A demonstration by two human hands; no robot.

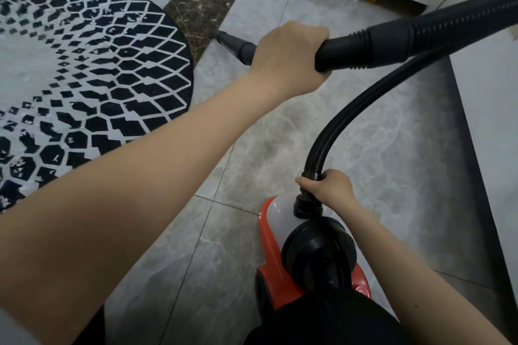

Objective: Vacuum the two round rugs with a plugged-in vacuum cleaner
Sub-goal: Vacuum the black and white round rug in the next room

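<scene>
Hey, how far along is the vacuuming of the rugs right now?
Barely begun. The black-and-white rug still shows white flecks. The left hand grips the wand, whose nozzle is over the floor beside the rug; the right hand holds the hose at the red vacuum. No second rug is visible.

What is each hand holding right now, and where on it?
The left hand grips the vacuum wand at its handle bend. The right hand grips the hose at its cuff, just above the vacuum cleaner.
</scene>
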